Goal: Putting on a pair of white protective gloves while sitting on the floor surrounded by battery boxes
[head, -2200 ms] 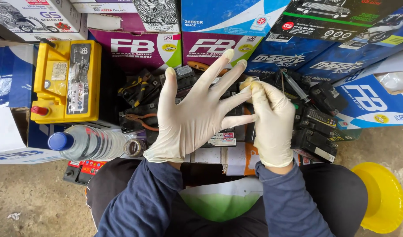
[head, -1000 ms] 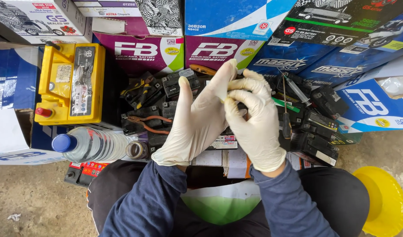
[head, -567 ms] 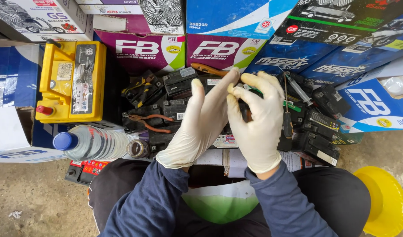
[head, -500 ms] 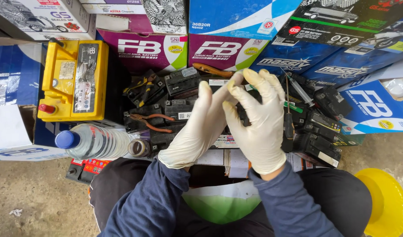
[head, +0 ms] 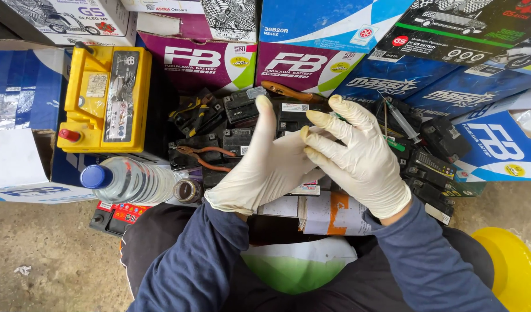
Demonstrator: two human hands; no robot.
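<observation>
Both of my hands wear thin white gloves and are raised over a pile of small black batteries [head: 237,122]. My left hand [head: 265,170] is held up with its fingers straight and together, thumb side toward me. My right hand [head: 358,164] lies against its palm with the fingers spread, touching the left glove. Neither hand holds a tool or a battery. Red-handled pliers [head: 204,157] lie in the pile just left of my left hand.
A yellow battery [head: 106,98] stands at the left, with a clear blue-capped bottle [head: 129,180] lying in front of it. A brown-handled screwdriver [head: 288,92] and a syringe [head: 401,121] lie among the batteries. Purple [head: 202,60] and blue cardboard boxes [head: 496,144] ring the pile. A yellow round object [head: 508,271] sits at my right knee.
My spread left hand has drawn its fingers together and turned edge-on. My right hand has moved from the left fingertips down across the palm. The hands sit slightly higher over the pile.
</observation>
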